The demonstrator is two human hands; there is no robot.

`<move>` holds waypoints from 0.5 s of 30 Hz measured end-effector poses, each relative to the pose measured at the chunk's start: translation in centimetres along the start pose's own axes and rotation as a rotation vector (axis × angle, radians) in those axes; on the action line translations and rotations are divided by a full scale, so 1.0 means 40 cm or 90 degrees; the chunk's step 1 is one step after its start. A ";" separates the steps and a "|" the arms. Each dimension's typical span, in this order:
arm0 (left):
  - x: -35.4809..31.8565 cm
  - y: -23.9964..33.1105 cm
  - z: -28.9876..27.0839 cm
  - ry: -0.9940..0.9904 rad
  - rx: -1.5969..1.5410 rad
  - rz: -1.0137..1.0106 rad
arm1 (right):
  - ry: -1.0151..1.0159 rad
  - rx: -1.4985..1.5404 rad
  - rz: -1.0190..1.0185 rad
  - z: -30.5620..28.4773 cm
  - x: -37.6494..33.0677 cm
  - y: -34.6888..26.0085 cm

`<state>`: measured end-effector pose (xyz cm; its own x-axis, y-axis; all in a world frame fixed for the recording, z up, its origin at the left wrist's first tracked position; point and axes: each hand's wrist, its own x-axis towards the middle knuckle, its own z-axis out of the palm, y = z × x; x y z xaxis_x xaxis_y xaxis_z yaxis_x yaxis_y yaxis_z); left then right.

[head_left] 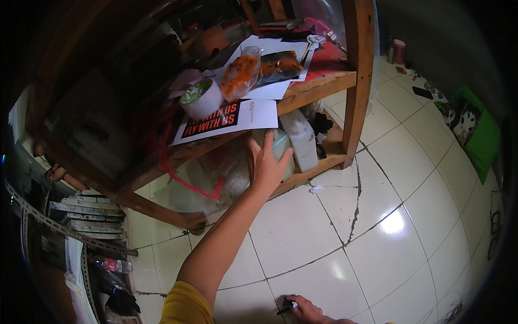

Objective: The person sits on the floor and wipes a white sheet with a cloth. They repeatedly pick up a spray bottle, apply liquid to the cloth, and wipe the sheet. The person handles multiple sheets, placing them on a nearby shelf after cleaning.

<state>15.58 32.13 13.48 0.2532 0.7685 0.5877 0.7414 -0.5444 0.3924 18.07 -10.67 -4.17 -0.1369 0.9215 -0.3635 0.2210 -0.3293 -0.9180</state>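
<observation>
My left hand (265, 167) reaches into the lower level of a wooden shelf (318, 86), its fingers spread around a pale greenish container (283, 147). The paper above partly covers that container and hides some fingertips. Right beside it stands a white block-shaped container (300, 141) with dark smudges. At the bottom edge of the view, my right hand (306, 311) is closed around a small black object (286, 305) with a whitish bit on it; its kind is too small to make out.
The shelf top holds a white roll (203, 99), an orange plastic packet (240, 75) and a printed sheet (259, 114) jutting over the edge. A red strap (199, 190) dangles below. Cracked tiles (302, 232) cover the floor; a green bag (480, 140) lies at right, stacked slabs (91, 216) at left.
</observation>
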 end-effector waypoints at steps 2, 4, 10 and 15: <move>0.018 0.029 -0.007 -0.072 -0.039 -0.086 | -0.009 0.053 0.022 0.000 -0.004 0.023; 0.033 0.045 0.010 -0.081 -0.073 -0.130 | -0.022 0.102 0.055 -0.003 -0.007 0.037; 0.050 -0.072 0.053 0.153 -0.028 -0.088 | -0.117 0.253 0.133 -0.008 0.035 0.009; 0.007 -0.067 0.002 0.013 -0.114 -0.239 | -0.088 0.302 0.137 -0.002 0.010 0.034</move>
<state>13.70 33.82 12.55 -0.0283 0.9188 0.3937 0.6600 -0.2787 0.6977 18.39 -10.73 -5.57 -0.2703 0.7973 -0.5396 -0.1980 -0.5945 -0.7793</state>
